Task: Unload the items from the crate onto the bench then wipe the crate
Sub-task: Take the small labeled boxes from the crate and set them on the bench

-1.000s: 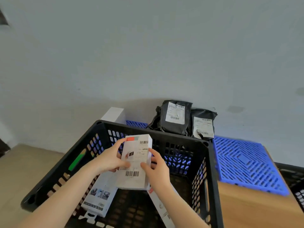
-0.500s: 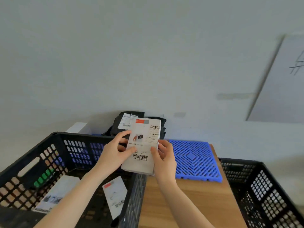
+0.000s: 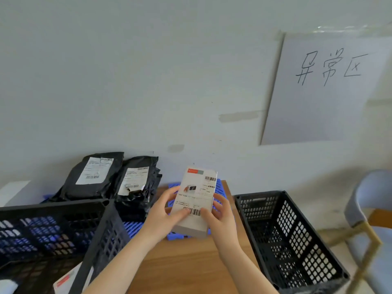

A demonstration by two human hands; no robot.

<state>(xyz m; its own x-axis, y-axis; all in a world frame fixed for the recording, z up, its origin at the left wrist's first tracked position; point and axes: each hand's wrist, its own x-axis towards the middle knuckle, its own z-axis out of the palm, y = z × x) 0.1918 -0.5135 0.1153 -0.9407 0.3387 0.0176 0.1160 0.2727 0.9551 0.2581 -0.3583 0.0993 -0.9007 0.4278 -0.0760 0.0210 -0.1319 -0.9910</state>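
Both hands hold a white product box [image 3: 196, 194] with barcodes above the wooden bench [image 3: 186, 264]. My left hand [image 3: 164, 215] grips its left edge with the thumb on the front. My right hand [image 3: 220, 217] grips the right edge, thumb near the lower barcode. The black slotted crate [image 3: 99, 236] stands at the lower left. Inside it a white box with a red mark [image 3: 63, 282] shows at the bottom edge. Under the held box lies a blue plastic grid mat [image 3: 218, 187].
Two black mailer bags [image 3: 95, 177] with white labels lean against the wall behind the crate. A second black crate [image 3: 286, 236] stands right of the bench. A chair [image 3: 371, 211] is at the far right. A paper sign [image 3: 322, 88] hangs on the wall.
Both hands carried the white box out of the crate and to the right, over the bench and blue mat. The view swung right, revealing the second crate, chair and sign.
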